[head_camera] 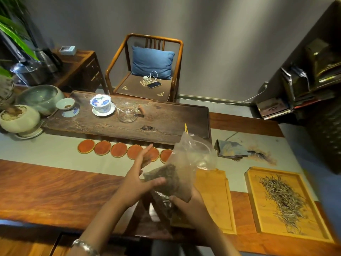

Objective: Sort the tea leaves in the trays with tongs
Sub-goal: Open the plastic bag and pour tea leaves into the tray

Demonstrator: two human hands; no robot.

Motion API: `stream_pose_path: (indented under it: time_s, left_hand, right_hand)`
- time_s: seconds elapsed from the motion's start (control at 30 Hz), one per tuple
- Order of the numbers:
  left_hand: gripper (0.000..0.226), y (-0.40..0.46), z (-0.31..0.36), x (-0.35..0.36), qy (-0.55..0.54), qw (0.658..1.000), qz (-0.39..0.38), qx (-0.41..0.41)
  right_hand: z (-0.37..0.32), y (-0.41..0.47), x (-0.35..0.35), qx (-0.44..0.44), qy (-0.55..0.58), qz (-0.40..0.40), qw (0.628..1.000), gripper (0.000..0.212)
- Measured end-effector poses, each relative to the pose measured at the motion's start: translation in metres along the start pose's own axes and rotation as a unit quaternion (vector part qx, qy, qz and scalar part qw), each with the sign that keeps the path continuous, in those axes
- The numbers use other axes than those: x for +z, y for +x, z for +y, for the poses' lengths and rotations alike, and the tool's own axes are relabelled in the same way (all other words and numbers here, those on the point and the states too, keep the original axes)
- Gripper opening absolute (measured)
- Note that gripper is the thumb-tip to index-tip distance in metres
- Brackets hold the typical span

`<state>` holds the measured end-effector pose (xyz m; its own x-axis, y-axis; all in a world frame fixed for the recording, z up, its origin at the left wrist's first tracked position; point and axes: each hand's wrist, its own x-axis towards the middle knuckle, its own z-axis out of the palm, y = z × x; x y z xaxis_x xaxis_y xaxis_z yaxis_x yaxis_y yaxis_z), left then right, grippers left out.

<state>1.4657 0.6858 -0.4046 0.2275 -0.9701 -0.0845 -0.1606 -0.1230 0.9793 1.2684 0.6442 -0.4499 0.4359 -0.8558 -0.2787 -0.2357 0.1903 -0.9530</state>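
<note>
Early stage: no tongs in hand, sorting not begun. Right hand (186, 202) grips the bottom of a crinkly clear plastic bag (186, 163) of dark tea leaves; left hand (140, 174) open, fingers spread, palm touching the bag's side. Smooth bamboo tray (214, 198) under the right hand looks bare. Further right, second tray (258, 209) holds pale needle-shaped leaves (282, 198).

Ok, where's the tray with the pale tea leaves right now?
In the head view, the tray lies at the table's far right, beside the empty tray where both hands hold the bag.
</note>
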Motion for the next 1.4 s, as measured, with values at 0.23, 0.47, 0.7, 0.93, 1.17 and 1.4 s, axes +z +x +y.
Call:
stream_pose_path:
  time_s: [0.23, 0.47, 0.7, 0.93, 1.17, 1.4]
  left_hand:
    - [0.079, -0.014, -0.032, 0.035, -0.004, 0.973, -0.191, -0.126]
    - [0.049, -0.027, -0.061, 0.091, -0.06, 0.978, -0.096, -0.175]
    - [0.041, -0.037, -0.075, 0.11, -0.018, 0.982, -0.053, -0.18]
    - [0.023, -0.041, -0.078, 0.123, -0.016, 0.983, -0.021, -0.179]
    - [0.044, -0.044, -0.074, 0.135, -0.096, 0.961, -0.027, -0.257]
    - [0.032, -0.036, -0.068, 0.137, -0.127, 0.949, -0.011, -0.287]
  right_hand:
    - [0.001, -0.022, -0.059, 0.077, 0.03, -0.105, 0.991, 0.042]
    - [0.02, -0.031, -0.085, 0.105, 0.038, -0.091, 0.99, 0.048]
    - [0.033, -0.039, -0.083, 0.114, 0.056, -0.054, 0.99, 0.034]
    - [0.044, -0.045, -0.073, 0.108, 0.102, 0.002, 0.989, 0.028]
    - [0.053, -0.044, -0.073, 0.167, 0.009, 0.053, 0.985, 0.019]
    - [0.042, -0.044, -0.072, 0.25, -0.031, 0.071, 0.965, 0.025]
